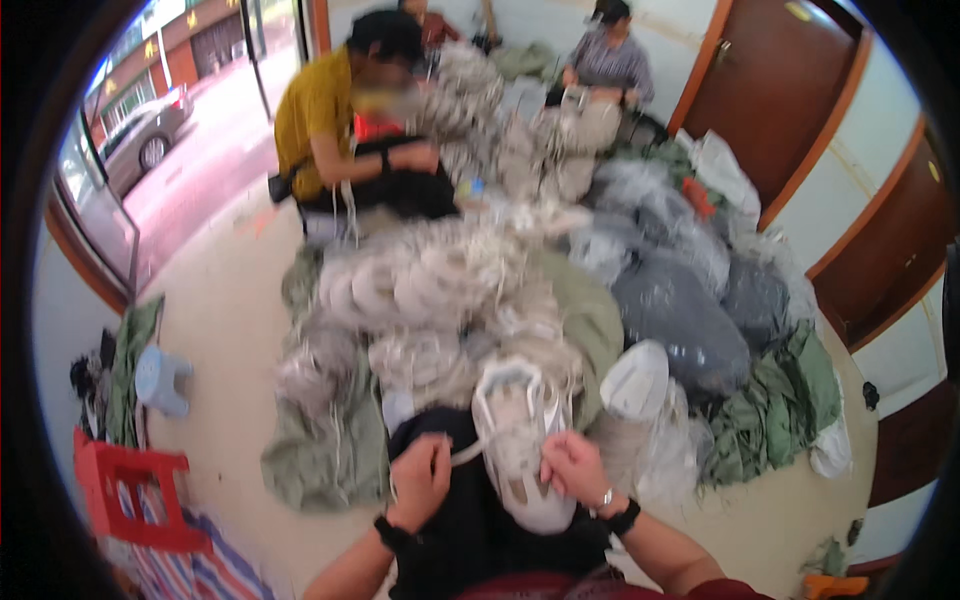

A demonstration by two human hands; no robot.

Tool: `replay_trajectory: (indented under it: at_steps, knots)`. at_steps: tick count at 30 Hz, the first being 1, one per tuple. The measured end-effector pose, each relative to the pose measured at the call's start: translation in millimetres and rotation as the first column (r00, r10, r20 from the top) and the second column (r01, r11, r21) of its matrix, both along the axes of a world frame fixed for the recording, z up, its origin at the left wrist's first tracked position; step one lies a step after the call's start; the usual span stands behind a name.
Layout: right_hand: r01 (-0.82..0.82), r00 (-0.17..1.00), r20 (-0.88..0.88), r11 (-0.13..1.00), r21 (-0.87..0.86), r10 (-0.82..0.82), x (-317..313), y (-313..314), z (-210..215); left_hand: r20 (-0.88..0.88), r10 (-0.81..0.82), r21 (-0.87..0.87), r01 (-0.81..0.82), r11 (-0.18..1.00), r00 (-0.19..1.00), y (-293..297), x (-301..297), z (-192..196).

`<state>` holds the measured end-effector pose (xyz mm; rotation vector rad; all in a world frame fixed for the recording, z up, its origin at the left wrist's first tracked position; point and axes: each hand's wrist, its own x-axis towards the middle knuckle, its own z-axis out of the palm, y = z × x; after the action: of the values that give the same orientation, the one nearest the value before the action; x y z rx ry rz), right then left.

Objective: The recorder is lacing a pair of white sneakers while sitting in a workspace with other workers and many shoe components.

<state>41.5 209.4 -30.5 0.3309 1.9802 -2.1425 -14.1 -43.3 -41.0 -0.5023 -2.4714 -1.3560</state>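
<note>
A pale beige and white sneaker (535, 508) rests on my lap, its toe toward me and its opening facing away. My left hand (420, 482), closed, pinches a flat light shoelace (468, 454) that runs across to the middle of the sneaker. On the right side of the lacing, my right hand (574, 468) is closed with its fingertips against the sneaker; what they grip, if anything, is hidden. Just beyond my lap lie heaped beige shoe pieces (425, 365). A white sole-shaped piece (636, 382) stands to the right of the sneaker.
Grey plastic bags (680, 315) and green sacks (775, 425) crowd the right. A red stool (140, 492) and a small blue stool (163, 380) stand at left. A co-worker in a yellow top (315, 125) sits far left; others sit behind the piles. Brown doors (775, 85) line the right wall.
</note>
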Motion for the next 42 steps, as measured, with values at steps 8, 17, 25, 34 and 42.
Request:
replay_trajectory:
  at_steps: [8, 17, 25, 34, 42]
  knots:
    - [0.024, 0.998, -0.055, 0.997, -0.071, -0.028, 4, -1, 20, 0.151, -0.035, 0.169, 0.010, 0.986, 0.988, 11, -12, 33]
    - [0.038, 0.982, -0.185, 0.998, 0.046, -0.029, -18, 18, 47, 0.262, -0.106, -0.159, 0.152, 0.976, 0.959, 20, -3, 37]
    - [-0.053, 0.976, -0.202, 0.986, 0.160, 0.085, -59, 19, 42, 0.201, -0.098, -0.347, 0.164, 0.923, 0.975, 25, -25, 35]
    - [-0.110, 0.984, -0.127, 0.984, 0.140, 0.128, -69, 18, 40, 0.194, -0.139, -0.312, 0.196, 0.930, 0.971, 26, -31, 30]
    - [-0.040, 0.923, -0.236, 0.685, 0.728, 0.305, -80, 3, 46, 0.177, -0.142, -0.329, 0.194, 0.924, 0.974, 28, -31, 25]
